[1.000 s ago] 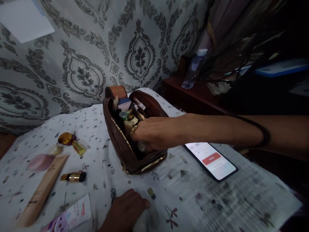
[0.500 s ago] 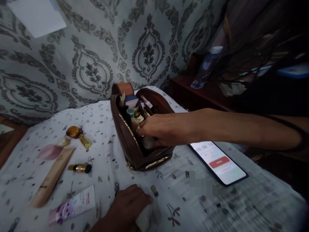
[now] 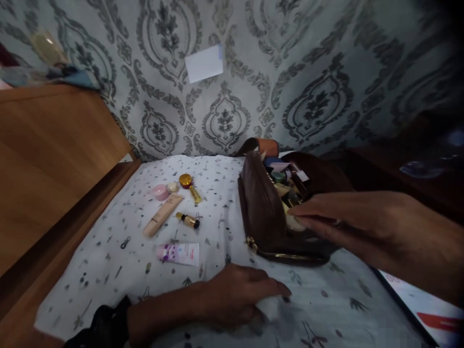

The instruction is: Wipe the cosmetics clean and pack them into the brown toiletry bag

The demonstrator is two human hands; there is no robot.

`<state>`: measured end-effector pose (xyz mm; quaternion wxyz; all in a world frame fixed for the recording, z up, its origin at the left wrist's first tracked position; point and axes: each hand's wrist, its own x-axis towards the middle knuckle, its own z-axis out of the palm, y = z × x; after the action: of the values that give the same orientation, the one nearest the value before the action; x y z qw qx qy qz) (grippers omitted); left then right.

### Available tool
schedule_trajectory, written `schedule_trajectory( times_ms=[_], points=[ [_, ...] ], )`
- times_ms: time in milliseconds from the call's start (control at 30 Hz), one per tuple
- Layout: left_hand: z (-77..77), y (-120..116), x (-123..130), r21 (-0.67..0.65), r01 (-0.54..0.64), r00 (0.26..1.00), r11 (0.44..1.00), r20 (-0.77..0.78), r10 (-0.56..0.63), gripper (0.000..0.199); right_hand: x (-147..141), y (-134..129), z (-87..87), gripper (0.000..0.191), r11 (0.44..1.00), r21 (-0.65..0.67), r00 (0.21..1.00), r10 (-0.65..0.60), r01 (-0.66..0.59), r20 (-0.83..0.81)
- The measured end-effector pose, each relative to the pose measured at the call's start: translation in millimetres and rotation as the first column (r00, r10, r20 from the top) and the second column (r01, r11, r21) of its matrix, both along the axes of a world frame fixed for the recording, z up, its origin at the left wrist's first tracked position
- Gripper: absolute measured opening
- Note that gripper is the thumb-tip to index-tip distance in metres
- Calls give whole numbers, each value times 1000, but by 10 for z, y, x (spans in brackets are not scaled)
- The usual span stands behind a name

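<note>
A brown zippered bag [image 3: 259, 203] lies open on the patterned sheet, packed with small cosmetic items. My right hand [image 3: 337, 217] reaches into its mouth from the right, thumb and fingers pressed together beside a pale rounded item [image 3: 295, 223]; what they grip is too unclear to name. In front of the bag, my left hand [image 3: 246, 295] rests low over the sheet, index finger stretched out and the others loosely bent, with nothing visible in it. Left of the bag lie a beige tube [image 3: 161, 216], a white and purple tube [image 3: 179, 253] and a gold and black tube [image 3: 187, 220].
Small pink [image 3: 160, 192], cream [image 3: 172, 187] and amber [image 3: 185, 181] containers sit near a little gold bottle [image 3: 195, 195]. A lit phone [image 3: 424, 309] lies at lower right. Wooden furniture [image 3: 54, 159] borders the left side; a patterned curtain [image 3: 224, 121] hangs behind.
The view has swung left, so the bag and items appear farther right. My right hand has drawn back slightly at the bag's mouth, and my left index finger is now extended.
</note>
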<state>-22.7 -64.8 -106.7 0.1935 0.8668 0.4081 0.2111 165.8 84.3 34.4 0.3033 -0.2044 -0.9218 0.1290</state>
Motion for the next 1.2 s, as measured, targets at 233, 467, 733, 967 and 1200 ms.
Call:
schedule_trajectory(
  times_ms=[233,467,733,967,1200],
  points=[
    [219,-318,-226,129,-108,980,986,-152,127,40,-304,-534,-363,31,931,-214,933,331,-297,143],
    [195,-783,-762,345,-343,819,873,-345,458,40,-731,-841,-841,23,863,-432,921,357,-262,154],
    [89,-1039,-1402,334,-607,597,721,-407,691,33,-1254,-1152,-1167,21,830,-486,916,378,-272,133],
    [-2,-993,-1379,258,-711,586,654,-296,754,33,-1380,-1295,-1454,6,787,-587,981,136,-191,-138],
    [111,-872,-1103,-155,-811,567,565,34,823,48,-1300,-1332,-1527,22,679,-654,941,202,-334,-271]
  ],
)
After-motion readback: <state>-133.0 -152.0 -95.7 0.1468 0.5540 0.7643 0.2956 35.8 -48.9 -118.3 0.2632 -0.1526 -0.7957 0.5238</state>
